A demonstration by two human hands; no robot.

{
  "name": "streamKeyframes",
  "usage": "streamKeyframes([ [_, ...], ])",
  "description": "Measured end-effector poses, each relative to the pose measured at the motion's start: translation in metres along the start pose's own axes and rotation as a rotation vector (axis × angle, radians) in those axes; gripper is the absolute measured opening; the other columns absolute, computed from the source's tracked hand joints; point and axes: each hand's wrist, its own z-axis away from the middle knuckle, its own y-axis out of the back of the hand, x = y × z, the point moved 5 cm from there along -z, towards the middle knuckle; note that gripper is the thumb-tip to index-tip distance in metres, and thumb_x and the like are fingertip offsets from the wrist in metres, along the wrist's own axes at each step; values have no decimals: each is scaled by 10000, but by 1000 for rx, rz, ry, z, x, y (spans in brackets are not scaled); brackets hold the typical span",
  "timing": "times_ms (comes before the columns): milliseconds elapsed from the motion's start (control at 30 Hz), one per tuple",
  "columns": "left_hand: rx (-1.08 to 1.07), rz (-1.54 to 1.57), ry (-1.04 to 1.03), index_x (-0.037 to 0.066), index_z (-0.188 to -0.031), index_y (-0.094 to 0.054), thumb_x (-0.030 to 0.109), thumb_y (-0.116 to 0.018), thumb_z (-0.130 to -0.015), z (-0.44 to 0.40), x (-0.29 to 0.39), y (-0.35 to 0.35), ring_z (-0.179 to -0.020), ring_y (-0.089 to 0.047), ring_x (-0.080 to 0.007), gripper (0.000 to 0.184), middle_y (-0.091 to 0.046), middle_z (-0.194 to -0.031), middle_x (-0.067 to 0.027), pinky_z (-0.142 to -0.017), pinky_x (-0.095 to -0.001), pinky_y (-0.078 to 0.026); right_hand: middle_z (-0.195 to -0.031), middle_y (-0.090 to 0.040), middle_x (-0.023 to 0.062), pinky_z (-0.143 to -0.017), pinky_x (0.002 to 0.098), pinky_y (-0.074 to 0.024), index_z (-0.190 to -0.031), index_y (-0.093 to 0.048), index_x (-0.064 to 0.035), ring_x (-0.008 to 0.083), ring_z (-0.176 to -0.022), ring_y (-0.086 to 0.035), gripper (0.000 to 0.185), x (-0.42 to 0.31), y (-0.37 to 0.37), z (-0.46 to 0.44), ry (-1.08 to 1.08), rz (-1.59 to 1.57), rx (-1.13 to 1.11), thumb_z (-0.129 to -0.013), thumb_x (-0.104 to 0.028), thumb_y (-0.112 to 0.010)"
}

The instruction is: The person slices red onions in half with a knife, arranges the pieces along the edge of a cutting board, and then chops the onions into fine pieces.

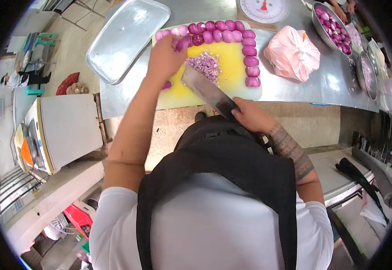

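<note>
My right hand (253, 115) is wrapped round the dark handle of a broad-bladed knife (207, 88), whose blade points up and left over the cutting board. My left hand (166, 57), slightly blurred, has its fingers closed on a red onion half (182, 43) at the board's upper left. On the yellow and white cutting board (234, 56) lies a pile of chopped red onion (206, 66), just beyond the blade. Peeled onion halves (251, 61) line the board's top and right edges. A small onion piece (167, 85) shows beside my left wrist.
An empty metal tray (126, 40) lies left of the board. To the right are a tied pinkish plastic bag (292, 54), a weighing scale (264, 8) and a metal bowl of red onions (332, 31). Another person's hands (346, 9) are at the far right corner.
</note>
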Motion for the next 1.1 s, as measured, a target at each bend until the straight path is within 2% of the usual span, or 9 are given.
streamKeyframes([
  [33, 25, 29, 108, 27, -1107, -673, 206, -720, -879, 16, 2, -5, -929, -718, -378, 294, -739, -993, -205, -837, -476, -562, -1026, -682, 317, -862, 558, -513, -1161, -571, 37, 514, -1011, -652, 276, -1, 4, -9, 1, 5, -6, -991, -179, -599],
  [133, 9, -103, 118, 18, -1121, -648, 192, -715, -885, 68, -26, -63, -937, -704, -406, 301, -714, -998, -219, -837, -505, -558, -1000, -673, 318, -836, 525, -517, -1158, -577, 47, 508, -974, -649, 282, 16, 12, -27, 51, -17, 169, -971, -158, -629],
  [267, -1, -222, 152, 37, -1190, -677, 256, -748, -918, 91, -47, -89, -986, -681, -432, 356, -672, -1061, -237, -856, -524, -550, -1017, -669, 343, -882, 568, -507, -1176, -544, 58, 524, -1014, -646, 309, 22, 20, -32, -4, 63, 48, -982, -178, -590],
  [467, -137, -308, 88, 59, -1281, -584, 146, -653, -968, 84, -38, -90, -1000, -679, -439, 333, -635, -1108, -239, -838, -530, -554, -1020, -671, 348, -879, 565, -515, -1173, -547, 65, 515, -1008, -659, 309, 18, 31, -28, 5, 90, -2, -974, -166, -595],
  [633, -173, -342, 104, 59, -1267, -570, 77, -590, -968, 78, -34, -91, -1006, -679, -442, 301, -637, -1078, -242, -831, -528, -552, -1013, -663, 329, -834, 526, -515, -1242, -561, 75, 499, -950, -660, 358, 19, 23, -25, 23, 74, -64, -967, -151, -601],
  [767, -201, -348, 108, 56, -1241, -571, 57, -572, -957, 78, -31, -88, -1016, -677, -444, 284, -645, -1077, -247, -841, -536, -545, -994, -655, 325, -819, 509, -518, -1200, -556, 78, 485, -935, -664, 326, 25, 27, -26, 138, 33, -9, -966, -146, -593],
  [933, -178, -324, 105, 52, -1221, -579, 50, -571, -953, 77, -33, -88, -1029, -676, -439, 269, -660, -1102, -240, -865, -534, -541, -977, -657, 321, -806, 500, -522, -1188, -551, 75, 481, -913, -668, 316, 22, 27, -25, 87, 50, -53, -961, -141, -595],
  [1033, -144, -293, 44, 41, -1247, -578, 23, -549, -948, 78, -35, -87, -1022, -693, -442, 301, -662, -1118, -249, -859, -533, -563, -969, -660, 327, -798, 509, -519, -1192, -549, 76, 493, -910, -663, 322, 19, 20, -20, 87, 8, 51, -958, -138, -600],
  [1100, -127, -276, 19, 32, -1254, -576, 10, -538, -945, 77, -37, -89, -1014, -701, -444, 312, -663, -1116, -253, -858, -532, -571, -984, -674, 327, -837, 547, -516, -1154, -538, 70, 497, -961, -667, 299, 13, 24, -18, 54, 89, -14, -963, -154, -591],
])
